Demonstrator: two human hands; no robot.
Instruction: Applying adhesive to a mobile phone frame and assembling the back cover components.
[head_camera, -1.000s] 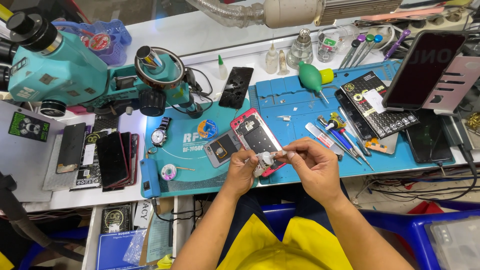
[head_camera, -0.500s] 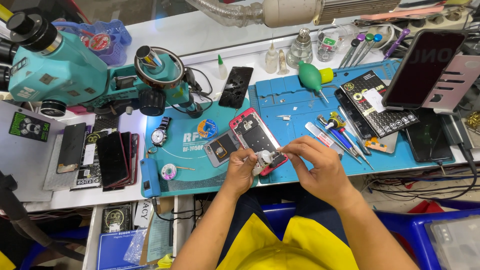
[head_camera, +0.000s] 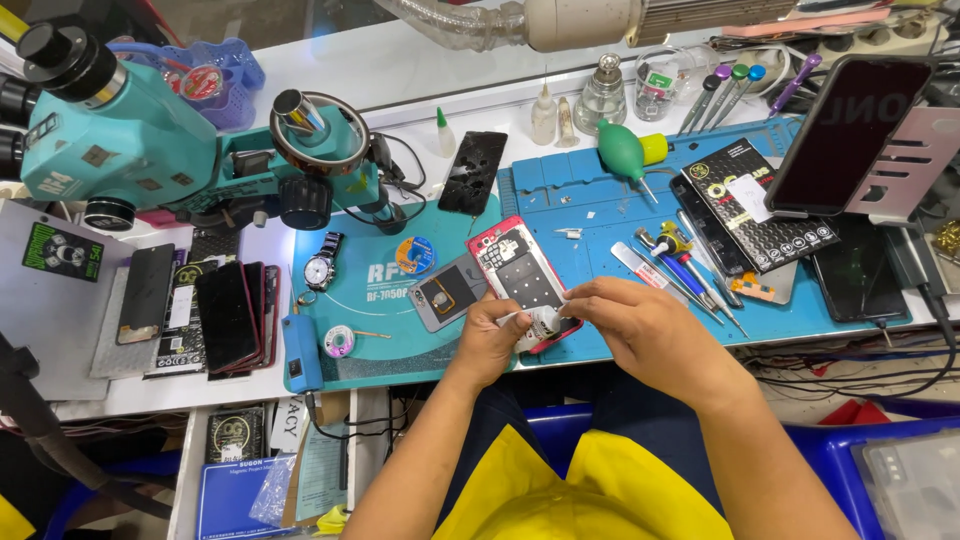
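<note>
Your left hand (head_camera: 492, 340) and right hand (head_camera: 640, 325) have drawn closer, both pinching the small white part (head_camera: 541, 322) over the red phone (head_camera: 520, 270); grip tightened.

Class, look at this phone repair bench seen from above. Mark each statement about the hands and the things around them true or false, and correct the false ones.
1. Both hands meet at the lower end of the red-framed opened phone. True.
2. The left hand holds the green air blower. False: the blower lies untouched at the back of the blue mat.
3. A wristwatch lies on the teal mat. True.
4. The right hand grips a screwdriver. False: the screwdrivers lie on the blue mat beside it.
5. The teal microscope stands right of the hands. False: it stands far left.
</note>
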